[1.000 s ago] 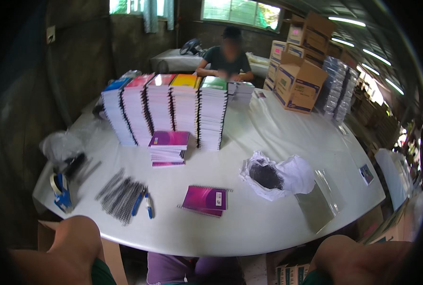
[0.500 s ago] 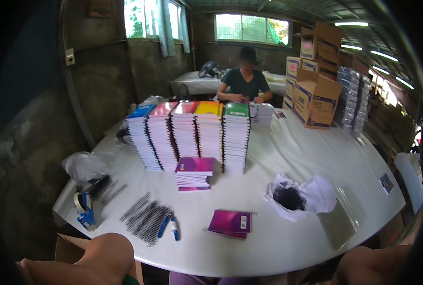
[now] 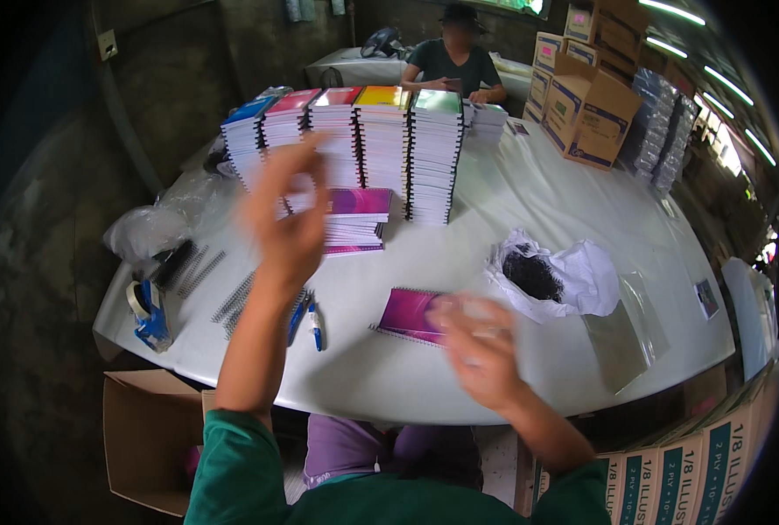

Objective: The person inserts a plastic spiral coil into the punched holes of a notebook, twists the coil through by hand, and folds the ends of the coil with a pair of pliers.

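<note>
My left hand [image 3: 289, 219] is raised in front of the notebook stacks, blurred, its fingers curved apart with nothing visible between them. Behind it, partly covered, lies a short pile of purple spiral notebooks [image 3: 359, 203]. My right hand [image 3: 481, 350] is over the right end of a purple notebook [image 3: 407, 308] near the front edge, with fingers smeared but spread; I cannot tell whether it touches the cover. Another purple notebook shows beneath that one. Loose black spiral coils [image 3: 232, 302] lie left of my left forearm, and a blue-and-white pen-like tool [image 3: 316, 328] lies to its right.
Tall stacks of spiral notebooks [image 3: 382, 144] stand mid-table. Crumpled white wrapping [image 3: 582, 280] with dark coils sits at right. A blue tape dispenser [image 3: 150, 319] is at the left edge. An open carton [image 3: 144, 437] stands below. A co-worker [image 3: 459, 61] sits across the table.
Both my hands have come up into view over the table, the left toward the stacks, the right to the purple notebook. The view has tilted downward. The co-worker's hands have shifted.
</note>
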The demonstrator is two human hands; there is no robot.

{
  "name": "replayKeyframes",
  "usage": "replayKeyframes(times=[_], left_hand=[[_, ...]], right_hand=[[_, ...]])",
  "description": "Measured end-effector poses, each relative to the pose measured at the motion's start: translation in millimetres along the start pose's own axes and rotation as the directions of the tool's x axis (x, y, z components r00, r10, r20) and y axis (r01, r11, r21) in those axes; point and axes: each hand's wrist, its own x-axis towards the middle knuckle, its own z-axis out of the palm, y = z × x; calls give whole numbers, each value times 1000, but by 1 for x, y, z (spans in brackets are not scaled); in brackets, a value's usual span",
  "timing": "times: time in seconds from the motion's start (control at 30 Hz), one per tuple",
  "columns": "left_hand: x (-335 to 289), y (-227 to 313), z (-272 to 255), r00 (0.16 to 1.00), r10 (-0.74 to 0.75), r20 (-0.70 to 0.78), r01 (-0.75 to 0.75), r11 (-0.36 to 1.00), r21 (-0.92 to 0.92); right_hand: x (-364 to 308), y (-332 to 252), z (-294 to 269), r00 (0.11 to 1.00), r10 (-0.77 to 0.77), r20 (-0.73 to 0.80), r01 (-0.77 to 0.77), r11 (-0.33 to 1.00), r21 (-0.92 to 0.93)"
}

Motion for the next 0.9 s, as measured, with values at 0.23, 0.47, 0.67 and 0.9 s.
replayKeyframes(times=[0.23,0.47,0.67,0.9], left_hand=[[-142,-147,74,819,-221,529,-60,885,462],[-147,-101,56,765,-309,564,55,905,422],[-168,-113,66,802,-338,493,101,890,445],[-151,-90,36,550,-533,643,364,846,390]], right_hand=[[-53,66,116,918,114,380,-3,960,-280],[-21,62,101,657,604,452,-555,-18,831],[-14,66,119,734,602,316,-489,145,860],[-12,64,111,844,515,-151,-325,714,620]])
